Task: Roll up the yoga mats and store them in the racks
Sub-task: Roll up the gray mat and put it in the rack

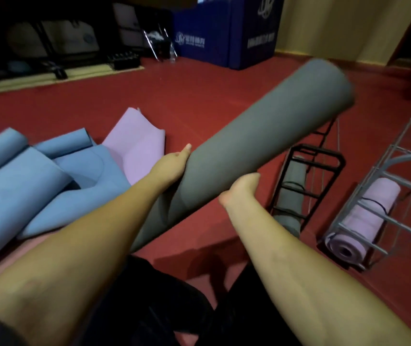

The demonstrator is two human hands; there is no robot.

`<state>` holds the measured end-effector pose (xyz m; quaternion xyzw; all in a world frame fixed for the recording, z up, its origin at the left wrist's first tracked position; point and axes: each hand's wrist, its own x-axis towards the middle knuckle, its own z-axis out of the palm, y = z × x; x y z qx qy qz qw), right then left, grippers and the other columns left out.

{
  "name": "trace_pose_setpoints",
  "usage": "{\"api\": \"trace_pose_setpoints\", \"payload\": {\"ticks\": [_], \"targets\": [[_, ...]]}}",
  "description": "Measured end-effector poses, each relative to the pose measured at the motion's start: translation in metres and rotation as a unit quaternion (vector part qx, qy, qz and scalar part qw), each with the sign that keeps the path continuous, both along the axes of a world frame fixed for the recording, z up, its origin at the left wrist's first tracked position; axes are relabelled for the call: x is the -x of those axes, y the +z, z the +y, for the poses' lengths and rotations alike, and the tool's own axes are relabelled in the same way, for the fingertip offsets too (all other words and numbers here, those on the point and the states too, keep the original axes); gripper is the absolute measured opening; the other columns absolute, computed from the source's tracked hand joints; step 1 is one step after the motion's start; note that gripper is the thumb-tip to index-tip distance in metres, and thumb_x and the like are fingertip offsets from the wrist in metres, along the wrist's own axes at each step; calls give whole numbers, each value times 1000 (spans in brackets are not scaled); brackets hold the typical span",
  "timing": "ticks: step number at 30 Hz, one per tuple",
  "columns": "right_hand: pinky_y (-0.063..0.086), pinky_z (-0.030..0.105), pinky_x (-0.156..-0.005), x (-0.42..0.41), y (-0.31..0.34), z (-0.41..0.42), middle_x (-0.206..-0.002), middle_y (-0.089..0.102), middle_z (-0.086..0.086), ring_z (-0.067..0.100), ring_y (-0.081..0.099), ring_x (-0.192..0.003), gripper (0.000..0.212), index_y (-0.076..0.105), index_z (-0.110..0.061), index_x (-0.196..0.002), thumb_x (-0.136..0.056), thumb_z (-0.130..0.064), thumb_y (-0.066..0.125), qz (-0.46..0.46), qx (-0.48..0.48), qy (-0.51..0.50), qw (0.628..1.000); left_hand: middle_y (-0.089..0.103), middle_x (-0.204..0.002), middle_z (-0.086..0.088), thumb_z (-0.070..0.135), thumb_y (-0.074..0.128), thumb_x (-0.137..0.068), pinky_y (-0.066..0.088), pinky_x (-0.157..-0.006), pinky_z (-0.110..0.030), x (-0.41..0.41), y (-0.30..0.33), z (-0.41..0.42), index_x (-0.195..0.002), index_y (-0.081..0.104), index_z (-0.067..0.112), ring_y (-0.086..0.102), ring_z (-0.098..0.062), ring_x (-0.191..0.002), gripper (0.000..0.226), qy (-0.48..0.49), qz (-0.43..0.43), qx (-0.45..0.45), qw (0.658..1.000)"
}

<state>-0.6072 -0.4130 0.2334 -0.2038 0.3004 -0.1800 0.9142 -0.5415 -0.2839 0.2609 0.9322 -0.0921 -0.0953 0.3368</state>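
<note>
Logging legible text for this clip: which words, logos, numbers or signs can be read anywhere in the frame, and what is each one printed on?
None can be quoted with certainty.
White round logo with a line of characters on the left face of the blue padded block: too blurred to read.
White logo and line of characters on its right face: also blurred.
Oval mark on the grey bags at far left: too dark and small.
Grey mat, both hands, racks: no text visible.

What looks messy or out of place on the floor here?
The blue foam mats on the left lie half unrolled and overlapping, and a pink foam mat beside them is crumpled. The black wire rack and grey wire rack each hold a neatly rolled mat.
</note>
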Motion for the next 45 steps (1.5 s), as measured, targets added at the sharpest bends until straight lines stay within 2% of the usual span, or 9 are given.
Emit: {"api": "trace_pose_setpoints", "payload": {"ticks": [3, 8, 14, 19, 22, 31, 36, 41, 45], "targets": [[53, 37, -93, -12, 16, 1, -104, 75, 4, 25, 69, -96, 47, 71, -18, -97, -101, -44, 31, -16, 81, 13, 997, 47, -149, -12, 55, 21, -105, 28, -112, -33, 9, 16, -16, -141, 54, 13, 43, -25, -137, 64, 29, 24, 171, 985], [50, 38, -99, -23, -18, 8, -107, 73, -1, 24, 65, -106, 53, 73, -18, -103, -85, -57, 41, 93, 224, -4, 970, 67, -83, 17, 62, 26, -102, 46, -86, -21, 18, 9, -29, -89, 67, 27, 63, -7, -99, 55, 109, 90, 404, 904], [40, 36, -107, -14, -74, 2, -129, 63, 2, 20, 55, -121, 48, 62, -16, -129, -104, -43, 32, 159, 336, 106, 922, 58, -81, 17, 56, 28, -104, 37, -86, -20, 37, -43, -15, -86, 60, 33, 53, 1, -77, 44, 127, 118, 440, 881], [36, 35, -113, -12, -107, 4, -125, 66, -6, 13, 56, -124, 76, 66, -18, -125, -80, -75, 45, 125, 339, 173, 916, 73, -109, -1, 59, 26, -102, 47, -99, -29, 23, -69, 3, -105, 71, 18, 65, -13, -110, 62, 128, 127, 528, 830], [31, 41, -117, -20, -96, 2, -138, 59, -5, 12, 50, -132, 96, 58, -21, -137, -70, -89, 49, 45, 353, 162, 921, 74, -97, -6, 47, 18, -107, 54, -86, -29, 24, -70, 8, -105, 67, 12, 68, -17, -95, 60, 118, 102, 548, 822], [50, 33, -90, -9, -39, 2, -114, 67, 12, 23, 64, -101, 20, 65, -12, -111, -98, -7, 50, -9, 388, 136, 911, 68, -121, -19, 44, 60, -84, 40, -109, -57, 39, -82, 2, -119, 67, 4, 59, -39, -119, 53, 142, 83, 564, 809], [53, 28, -78, -14, -16, -11, -101, 69, 8, 18, 66, -87, 23, 63, -10, -113, -100, -5, 44, -52, 384, 152, 909, 70, -110, -11, 30, 55, -88, 50, -97, -42, 33, -66, 5, -105, 69, 15, 64, -25, -104, 27, 110, 41, 580, 806], [43, 46, -109, -2, -64, 3, -118, 70, 7, 25, 64, -115, 22, 69, -18, -110, -98, -30, 55, 34, 370, 201, 906, 71, -116, -5, 26, 47, -99, 48, -102, -35, 48, -108, 10, -120, 65, 13, 64, -17, -112, 30, 132, 71, 541, 828], [47, 48, -105, -8, -41, 4, -117, 69, 19, 35, 63, -114, 29, 64, -2, -120, -99, -20, 55, -1, 345, 222, 912, 70, -116, -15, 26, 46, -98, 47, -105, -43, 38, -85, 8, -113, 69, 9, 63, -24, -108, 32, 135, 80, 558, 815]]}}
